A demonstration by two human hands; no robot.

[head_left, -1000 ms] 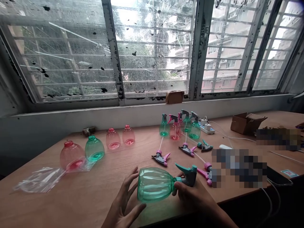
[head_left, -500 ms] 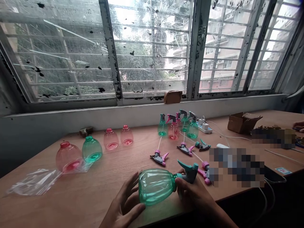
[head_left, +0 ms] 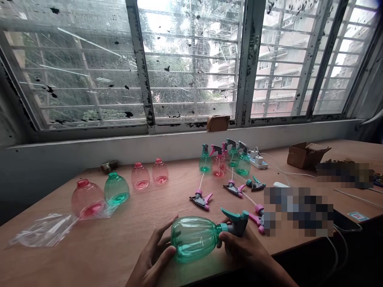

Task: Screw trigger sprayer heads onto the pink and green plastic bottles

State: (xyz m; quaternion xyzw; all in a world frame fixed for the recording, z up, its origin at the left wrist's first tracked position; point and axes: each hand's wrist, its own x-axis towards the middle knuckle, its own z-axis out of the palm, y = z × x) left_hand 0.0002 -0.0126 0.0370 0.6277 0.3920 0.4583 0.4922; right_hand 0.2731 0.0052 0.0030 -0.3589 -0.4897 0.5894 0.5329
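Observation:
A green spray bottle (head_left: 194, 240) lies on its side in the air above the table's front edge, its grey-and-teal trigger head (head_left: 236, 221) to the right. My left hand (head_left: 155, 255) cups the bottle's base, thumb in front and fingers behind it. At the neck collar, my right hand (head_left: 239, 245) grips with thumb and fingers. Loose trigger heads with pink parts, one of them here (head_left: 201, 199), lie beyond the bottle, along with a teal one (head_left: 255, 183). To the left stand a green bottle (head_left: 116, 189) and several pink bottles (head_left: 87, 199) without heads.
Several spray bottles with heads fitted (head_left: 218, 165) stand near the wall. Beside them is a power strip (head_left: 259, 161) with cables. A clear plastic bag (head_left: 44, 231) lies at left. An open cardboard box (head_left: 306, 155) and blurred-out items are at right.
The bottle turns slightly and sits a little lower between my hands. My left thumb has come in against its base. A hand at the far right edge has gone out of view.

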